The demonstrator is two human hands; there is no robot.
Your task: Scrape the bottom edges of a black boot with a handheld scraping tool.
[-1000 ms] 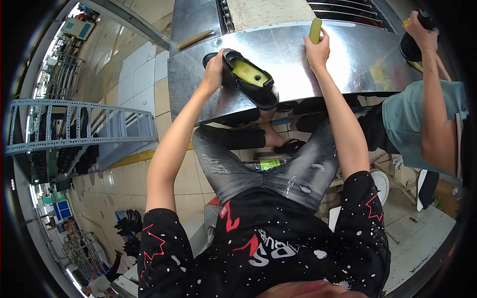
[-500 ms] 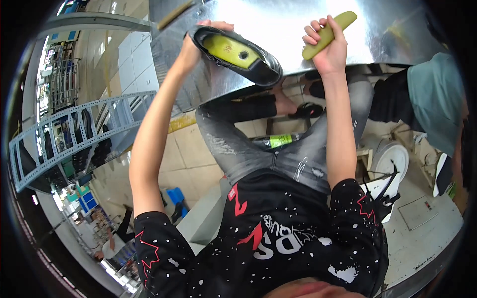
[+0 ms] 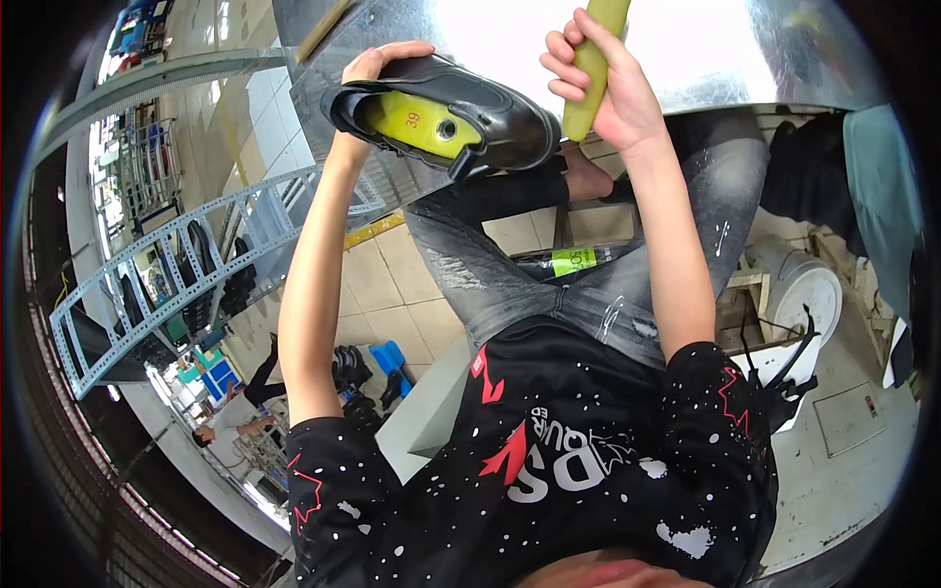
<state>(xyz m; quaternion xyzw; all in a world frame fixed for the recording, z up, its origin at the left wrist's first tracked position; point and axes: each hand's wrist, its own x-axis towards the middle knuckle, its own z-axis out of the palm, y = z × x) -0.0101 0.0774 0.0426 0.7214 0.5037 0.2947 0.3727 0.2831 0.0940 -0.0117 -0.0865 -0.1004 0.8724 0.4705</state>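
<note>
A black shoe (image 3: 524, 122) is tilted over the table's near edge, its opening facing me. Inside the opening sits a yellow-green shoe last (image 3: 387, 118) with a round dark hole. My left hand (image 3: 382, 61) grips the shoe from its far side at the heel end, its fingers partly hidden behind it. My right hand (image 3: 619, 98) is closed around a long yellow-green bar (image 3: 580, 120) with a rounded end. The bar's lower end is close to the shoe's toe; whether they touch I cannot tell. Its upper end runs out of view.
The shiny metal table (image 3: 686, 64) lies ahead, with a wooden strip (image 3: 321, 31) along its left edge. A pale perforated metal rack (image 3: 186, 289) with dark shoes is on the left. A white bucket (image 3: 809, 304) stands at right, near a person's teal garment (image 3: 882, 186).
My left hand has moved slightly left and rolled the shoe, so more of its black upper shows. My right hand has moved left, and the bar now points more upright, close to the toe.
</note>
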